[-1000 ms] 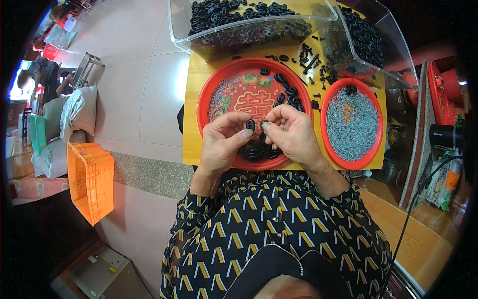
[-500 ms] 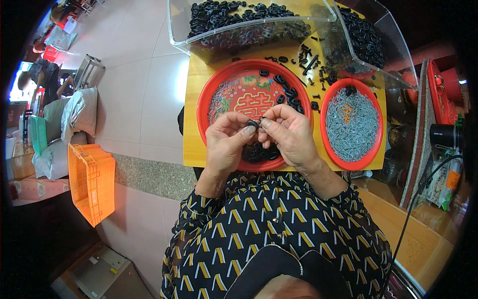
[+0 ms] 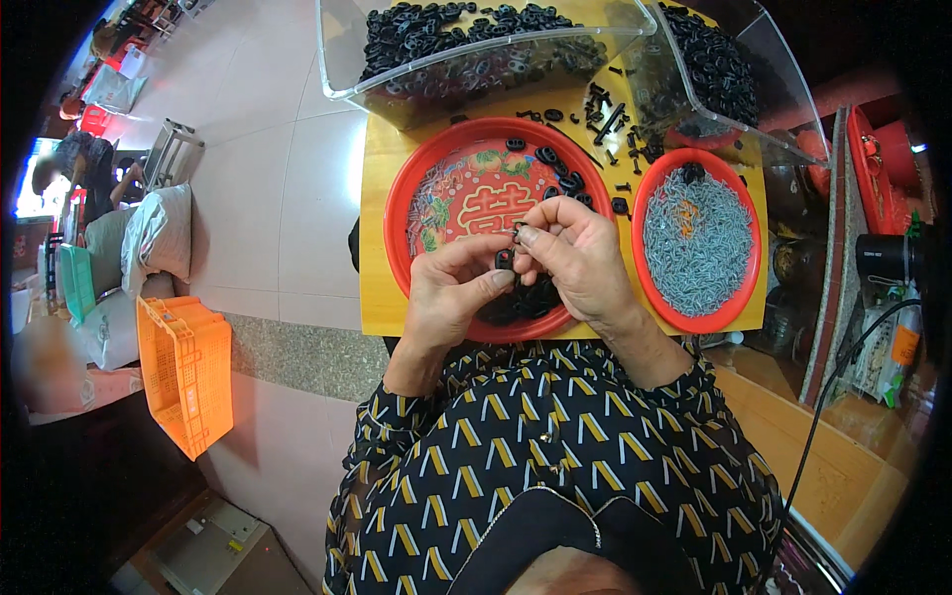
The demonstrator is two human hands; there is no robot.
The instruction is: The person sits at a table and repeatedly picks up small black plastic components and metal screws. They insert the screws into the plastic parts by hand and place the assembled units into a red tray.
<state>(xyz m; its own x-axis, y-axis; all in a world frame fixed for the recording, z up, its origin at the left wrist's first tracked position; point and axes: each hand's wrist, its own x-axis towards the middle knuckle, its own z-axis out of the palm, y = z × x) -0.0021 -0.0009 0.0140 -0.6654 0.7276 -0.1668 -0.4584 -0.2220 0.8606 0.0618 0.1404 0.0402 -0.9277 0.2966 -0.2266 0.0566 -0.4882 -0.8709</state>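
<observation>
Between the thumb and fingers of my left hand point(image 3: 441, 293) is a small black oval plastic part point(image 3: 505, 260), its opening facing up. My right hand point(image 3: 585, 263) is closed beside it, thumb and forefinger pinching a tiny dark piece point(image 3: 518, 230) whose kind I cannot make out. Both hands are over a round red tray point(image 3: 400, 188) with a patterned base. Loose silver screws point(image 3: 428, 193) lie along its left side; black oval parts point(image 3: 567, 181) lie at its right. More black parts point(image 3: 521, 300) sit under my hands, partly hidden.
An oval red tray point(image 3: 642, 283) full of silver screws point(image 3: 699, 258) stands at the right. Two clear bins point(image 3: 486, 45) point(image 3: 709, 59) of black parts are at the back. Small black pieces point(image 3: 610, 124) are scattered on the yellow table point(image 3: 382, 297). An orange crate point(image 3: 188, 372) stands left.
My right fingertips have drawn slightly up and apart from the black part. That part has turned in my left fingers and now shows its opening. The whole view has shifted a little.
</observation>
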